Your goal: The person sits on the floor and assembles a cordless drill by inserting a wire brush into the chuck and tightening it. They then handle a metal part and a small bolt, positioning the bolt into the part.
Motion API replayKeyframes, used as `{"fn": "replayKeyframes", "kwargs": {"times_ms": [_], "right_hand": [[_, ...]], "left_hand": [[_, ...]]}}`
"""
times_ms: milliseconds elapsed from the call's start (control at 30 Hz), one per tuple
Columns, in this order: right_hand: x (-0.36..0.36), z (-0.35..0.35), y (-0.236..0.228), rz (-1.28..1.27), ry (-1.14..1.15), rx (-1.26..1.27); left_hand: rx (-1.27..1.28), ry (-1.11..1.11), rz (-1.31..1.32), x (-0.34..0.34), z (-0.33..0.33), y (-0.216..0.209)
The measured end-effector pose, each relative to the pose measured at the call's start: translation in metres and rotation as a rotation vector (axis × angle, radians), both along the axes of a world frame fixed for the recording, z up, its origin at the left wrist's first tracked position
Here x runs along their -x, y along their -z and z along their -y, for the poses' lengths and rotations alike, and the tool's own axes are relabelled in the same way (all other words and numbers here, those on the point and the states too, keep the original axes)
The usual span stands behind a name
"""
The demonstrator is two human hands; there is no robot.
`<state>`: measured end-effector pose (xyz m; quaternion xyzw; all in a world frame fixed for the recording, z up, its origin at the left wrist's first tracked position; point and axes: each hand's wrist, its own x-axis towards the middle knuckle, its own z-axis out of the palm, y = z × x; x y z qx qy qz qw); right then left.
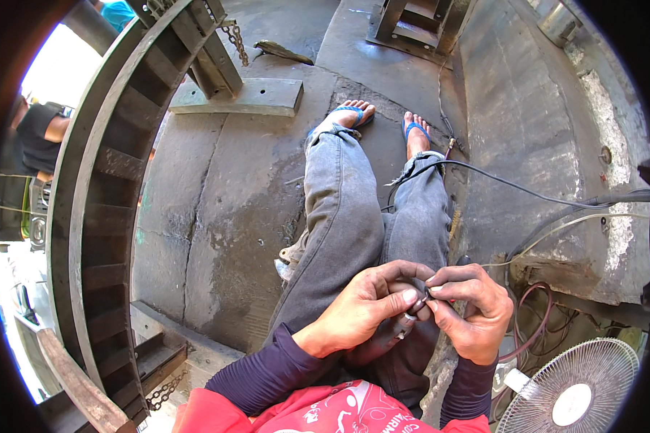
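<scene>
My left hand and my right hand meet above my lap, fingertips almost touching. Between the pinched fingers is a small dark piece, too small and too covered to name. The thumb and fingers of both hands close on it. Shade covers the lower fingers of the left hand, where a pale metallic band shows. Below the hands are my grey jeans, with the legs stretched out forward.
A curved steel frame with ribs rises at the left. A steel foot bar lies ahead, by my blue sandals. Black cables cross to the concrete block at right. A white fan stands near right.
</scene>
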<state>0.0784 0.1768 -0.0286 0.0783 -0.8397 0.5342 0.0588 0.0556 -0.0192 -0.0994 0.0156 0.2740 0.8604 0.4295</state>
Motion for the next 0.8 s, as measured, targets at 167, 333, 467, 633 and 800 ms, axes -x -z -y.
{"fn": "replayKeyframes", "kwargs": {"times_ms": [167, 333, 467, 633, 800], "right_hand": [[0.0006, -0.0009, 0.0013, -0.017, -0.002, -0.011], [-0.0004, -0.0004, 0.0019, -0.041, 0.009, -0.043], [-0.0006, 0.0001, 0.0008, -0.039, 0.01, -0.034], [-0.0006, -0.001, 0.0012, -0.045, 0.01, -0.042], [0.0002, 0.001, 0.0005, -0.046, 0.01, -0.023]], "left_hand": [[-0.009, -0.097, 0.053, -0.0048, -0.0052, -0.0031], [0.011, -0.046, -0.042, -0.003, -0.0024, -0.0009], [-0.009, 0.001, 0.09, -0.0025, -0.0029, -0.0007], [0.042, -0.094, -0.028, -0.0071, -0.0057, -0.0038], [-0.023, -0.019, 0.023, -0.0016, -0.0023, -0.0028]]}}
